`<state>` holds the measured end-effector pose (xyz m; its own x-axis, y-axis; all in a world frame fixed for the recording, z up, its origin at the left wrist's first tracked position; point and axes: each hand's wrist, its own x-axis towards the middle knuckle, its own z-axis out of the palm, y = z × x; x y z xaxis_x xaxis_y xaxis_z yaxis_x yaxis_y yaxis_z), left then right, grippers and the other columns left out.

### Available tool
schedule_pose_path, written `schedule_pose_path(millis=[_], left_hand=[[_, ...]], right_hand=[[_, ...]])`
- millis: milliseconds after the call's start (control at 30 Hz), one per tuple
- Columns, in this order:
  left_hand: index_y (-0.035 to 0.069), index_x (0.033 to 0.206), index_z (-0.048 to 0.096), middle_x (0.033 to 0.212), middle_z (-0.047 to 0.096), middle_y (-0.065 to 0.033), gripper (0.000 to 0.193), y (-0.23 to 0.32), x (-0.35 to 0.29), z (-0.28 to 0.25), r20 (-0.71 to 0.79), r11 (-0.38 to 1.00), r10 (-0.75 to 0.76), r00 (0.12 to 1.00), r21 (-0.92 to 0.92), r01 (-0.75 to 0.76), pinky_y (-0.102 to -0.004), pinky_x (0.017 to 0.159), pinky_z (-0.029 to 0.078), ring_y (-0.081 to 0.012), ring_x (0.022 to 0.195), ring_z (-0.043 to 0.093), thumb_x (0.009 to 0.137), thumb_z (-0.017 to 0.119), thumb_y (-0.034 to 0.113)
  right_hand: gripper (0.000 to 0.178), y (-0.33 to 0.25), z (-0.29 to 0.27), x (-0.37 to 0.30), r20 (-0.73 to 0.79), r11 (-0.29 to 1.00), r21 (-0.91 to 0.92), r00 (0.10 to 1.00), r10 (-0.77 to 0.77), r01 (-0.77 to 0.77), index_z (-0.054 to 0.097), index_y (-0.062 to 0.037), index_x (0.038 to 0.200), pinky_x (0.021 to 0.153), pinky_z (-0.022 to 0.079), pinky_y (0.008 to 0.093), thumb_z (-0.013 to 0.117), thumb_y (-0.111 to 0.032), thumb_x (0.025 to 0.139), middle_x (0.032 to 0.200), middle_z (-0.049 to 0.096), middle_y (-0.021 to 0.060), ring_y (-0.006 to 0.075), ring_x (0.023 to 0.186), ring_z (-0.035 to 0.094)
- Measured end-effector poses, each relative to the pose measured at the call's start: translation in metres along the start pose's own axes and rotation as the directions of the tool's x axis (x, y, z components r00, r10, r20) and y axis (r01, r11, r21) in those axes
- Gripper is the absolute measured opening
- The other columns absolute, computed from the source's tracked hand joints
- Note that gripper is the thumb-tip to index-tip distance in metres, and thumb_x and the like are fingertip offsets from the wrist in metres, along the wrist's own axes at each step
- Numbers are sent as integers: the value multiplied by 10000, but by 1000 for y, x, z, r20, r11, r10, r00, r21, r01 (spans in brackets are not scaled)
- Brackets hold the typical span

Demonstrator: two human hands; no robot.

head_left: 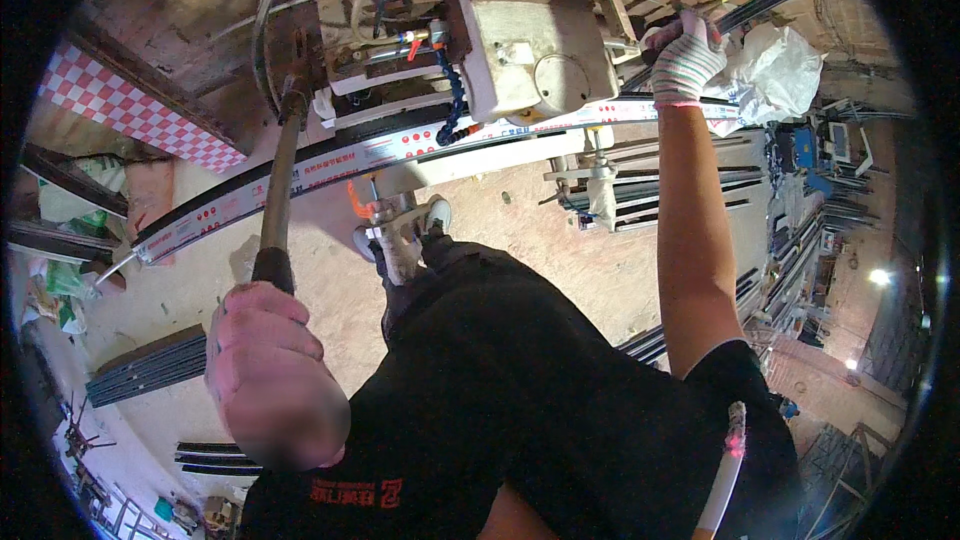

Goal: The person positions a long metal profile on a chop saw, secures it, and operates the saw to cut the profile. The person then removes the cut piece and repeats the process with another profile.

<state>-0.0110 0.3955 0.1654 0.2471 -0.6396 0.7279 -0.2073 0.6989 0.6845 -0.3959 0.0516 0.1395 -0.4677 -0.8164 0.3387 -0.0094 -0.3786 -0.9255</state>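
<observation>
My left hand (268,370), in a pink glove, is wrapped round the black grip of a long metal lever (282,175). The lever runs up to a pivot on the left of a cream-coloured machine (545,20). My right hand (688,62), in a white striped glove, is raised at the machine's right side. Its fingers are curled, and what they hold is hidden; a shaft points toward them from the machine. A long dark profile (330,162) covered with printed white film lies across the machine, passing below its housing.
A blue segmented hose (452,90) hangs by the housing, near a red valve lever (414,48). Crumpled clear plastic (780,75) lies beyond my right hand. Bundled dark bars (150,365) rest at the left; more profiles (680,185) lie right of centre. A lit cigarette (722,485) shows close up.
</observation>
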Motion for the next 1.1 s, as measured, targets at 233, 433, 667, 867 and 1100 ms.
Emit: schedule_pose_path(millis=[233,433,667,867,1100], left_hand=[[144,925,556,737,551,6,331,-4,4,-12,149,992,121,981,17,-125,-367,575,473,-186,637,540,857,716,425],[159,945,549,796,585,23,383,-13,7,-16,190,983,157,969,-127,-134,-329,581,466,-150,682,555,926,726,499],[170,945,554,799,599,34,341,-7,9,-20,208,992,117,971,-76,-103,-318,599,486,-150,708,572,924,738,457],[182,912,561,785,597,41,283,-1,5,-8,106,998,49,993,-56,-43,-309,607,494,-147,695,570,915,745,398],[214,779,504,618,479,48,182,2,6,10,-6,998,15,1000,-58,-15,-354,609,411,-149,594,483,858,622,328]], right_hand=[[274,-5,1,-5,36,994,-106,999,-17,21,590,-58,654,430,416,341,661,-139,907,526,559,55,183,412,512],[293,-9,-3,-9,59,989,-140,997,59,-50,492,-104,672,460,443,381,633,-138,926,522,422,45,209,422,445],[284,-2,-14,-2,1,980,-143,990,141,-140,604,-33,671,436,444,340,657,-168,915,522,590,91,202,403,536],[222,-1,-16,0,58,989,18,988,143,-144,579,-39,689,425,470,361,644,-98,894,528,580,96,211,385,520],[270,-10,-6,-10,64,995,-64,994,85,-81,540,-57,668,442,493,377,638,-107,915,508,535,98,215,383,506]])
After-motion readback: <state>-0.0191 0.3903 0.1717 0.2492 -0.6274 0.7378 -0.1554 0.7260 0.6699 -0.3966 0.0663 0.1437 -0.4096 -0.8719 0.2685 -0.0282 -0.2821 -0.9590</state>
